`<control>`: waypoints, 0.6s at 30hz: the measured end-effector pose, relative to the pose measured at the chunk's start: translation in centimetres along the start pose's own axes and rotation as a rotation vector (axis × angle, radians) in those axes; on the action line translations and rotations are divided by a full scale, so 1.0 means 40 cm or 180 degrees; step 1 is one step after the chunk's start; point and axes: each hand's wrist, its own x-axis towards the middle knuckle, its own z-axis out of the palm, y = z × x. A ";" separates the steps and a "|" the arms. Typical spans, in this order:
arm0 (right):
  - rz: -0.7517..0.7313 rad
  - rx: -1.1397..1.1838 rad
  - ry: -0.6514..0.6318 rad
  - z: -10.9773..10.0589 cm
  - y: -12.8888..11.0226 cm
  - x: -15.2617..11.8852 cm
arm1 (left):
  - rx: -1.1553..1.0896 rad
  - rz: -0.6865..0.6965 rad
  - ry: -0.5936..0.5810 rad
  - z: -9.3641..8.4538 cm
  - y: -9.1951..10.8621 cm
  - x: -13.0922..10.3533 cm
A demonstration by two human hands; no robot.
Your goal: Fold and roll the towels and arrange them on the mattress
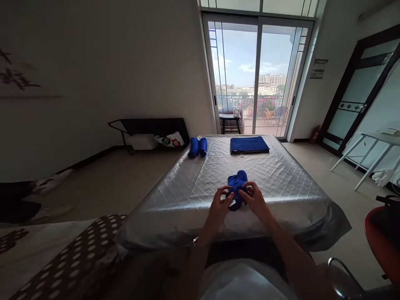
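At centre frame, both hands meet on a rolled blue towel [237, 187] lying on the silver quilted bed cover [187, 187]. Left hand [220, 204] and right hand [254, 198] curl closed around its near end, a white tag showing between the fingers; print unreadable. Upper centre: folded blue towel [249, 144], flat. Left of it, two rolled blue towels [198, 147], side by side. Wall notice [318, 68], upper right, too small to read.
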 end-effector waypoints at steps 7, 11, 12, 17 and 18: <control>-0.0305 -0.0028 -0.0640 -0.020 -0.023 -0.023 | 0.0206 0.0241 -0.0328 0.007 0.004 -0.019; -0.0466 -0.0365 -0.0823 -0.037 -0.024 -0.027 | 0.0159 -0.0004 -0.0361 -0.011 0.010 -0.011; -0.0548 -0.0450 -0.0862 -0.041 -0.026 -0.027 | 0.0151 -0.0067 -0.0295 -0.014 0.012 -0.008; -0.0880 -0.1165 -0.0874 -0.041 -0.038 -0.037 | -0.0045 -0.0199 0.0171 -0.019 0.016 0.004; -0.0920 -0.1284 -0.0787 -0.037 -0.039 -0.040 | -0.0070 -0.0185 0.0252 -0.020 0.016 0.004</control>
